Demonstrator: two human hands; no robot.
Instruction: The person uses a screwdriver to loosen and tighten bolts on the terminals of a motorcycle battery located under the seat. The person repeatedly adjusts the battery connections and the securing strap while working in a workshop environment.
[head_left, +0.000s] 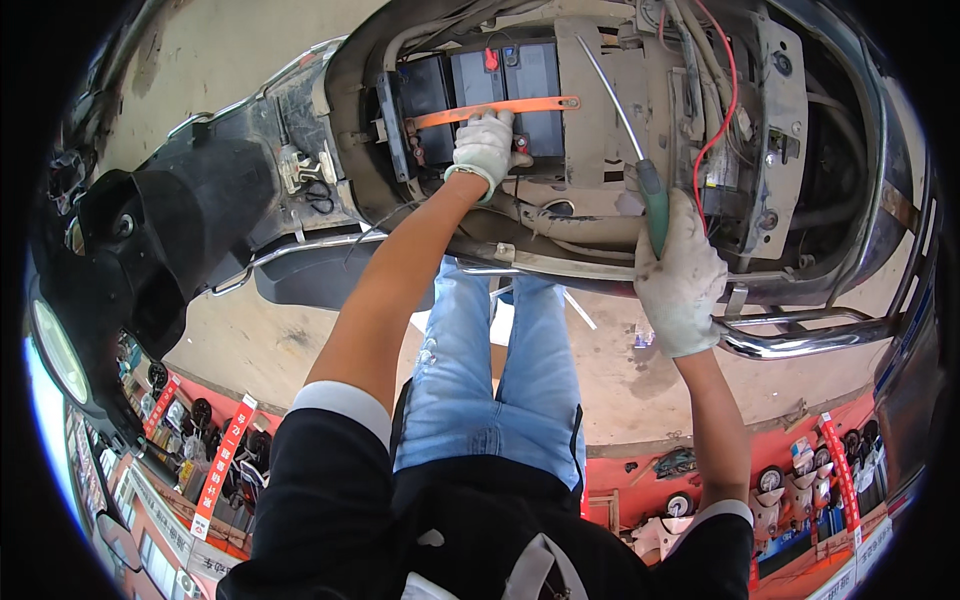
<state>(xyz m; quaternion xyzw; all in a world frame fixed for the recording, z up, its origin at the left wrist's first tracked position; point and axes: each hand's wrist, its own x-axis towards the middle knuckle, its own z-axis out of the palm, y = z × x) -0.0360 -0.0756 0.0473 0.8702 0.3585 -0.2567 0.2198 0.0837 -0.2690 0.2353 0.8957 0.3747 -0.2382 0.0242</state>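
Note:
My left hand (482, 148), in a white work glove, has its fingers curled at the lower edge of a flat orange strap (545, 104). That strap lies slantwise across several dark batteries (535, 78) in the open body of an electric scooter. A hole shows at the strap's right end; my fingertips are partly hidden. My right hand (682, 280), gloved too, is closed around the green handle of a screwdriver (652, 195). Its long shaft points up and left, over the frame beside the batteries, with the tip apart from the strap.
A loose red wire (722, 120) hangs along a cable bundle right of the batteries. Thick hoses (575, 225) run along the near side of the compartment. A chrome rail (800, 343) sticks out at the right. At left are the scooter's footboard (215, 185) and front end.

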